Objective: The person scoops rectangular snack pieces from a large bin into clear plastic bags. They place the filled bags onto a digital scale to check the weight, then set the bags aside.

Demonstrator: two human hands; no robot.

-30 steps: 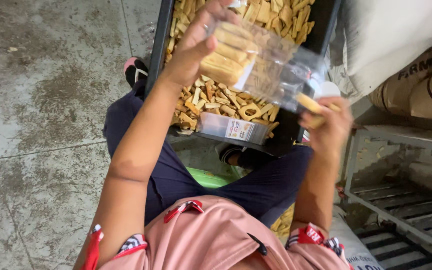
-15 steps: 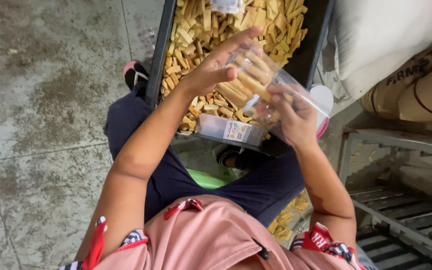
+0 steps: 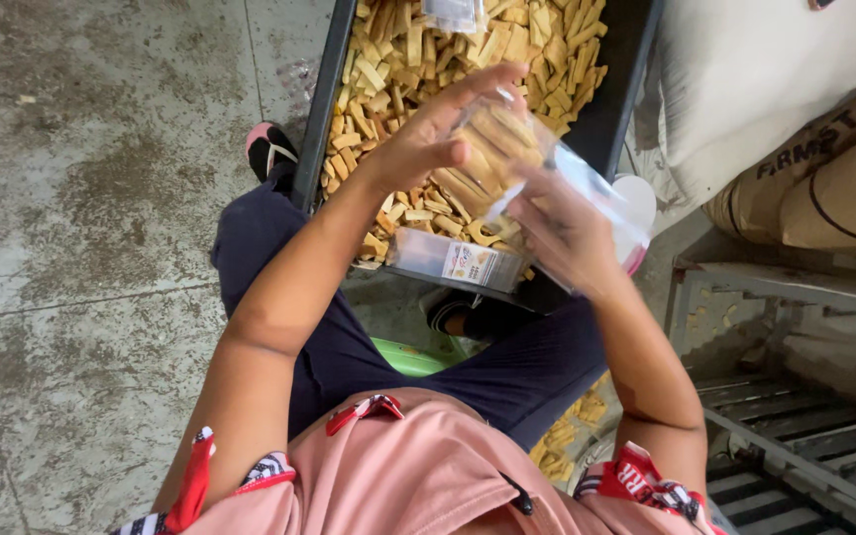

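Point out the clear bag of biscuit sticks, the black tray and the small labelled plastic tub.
clear bag of biscuit sticks (image 3: 492, 149), head view, its filled middle.
black tray (image 3: 317, 119), head view, left rim.
small labelled plastic tub (image 3: 458, 261), head view, its side wall.

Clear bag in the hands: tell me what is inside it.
The clear bag holds stacked pale-brown biscuit sticks, like the loose ones in the black tray beneath. The left hand and right hand cover parts of it, so the amount is unclear.

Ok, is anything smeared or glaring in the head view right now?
Head view: right hand is motion-blurred; left hand sharper; clear plastic bag of tan biscuit sticks shows pale glare; black tray of biscuit sticks is evenly lit, soft daylight.
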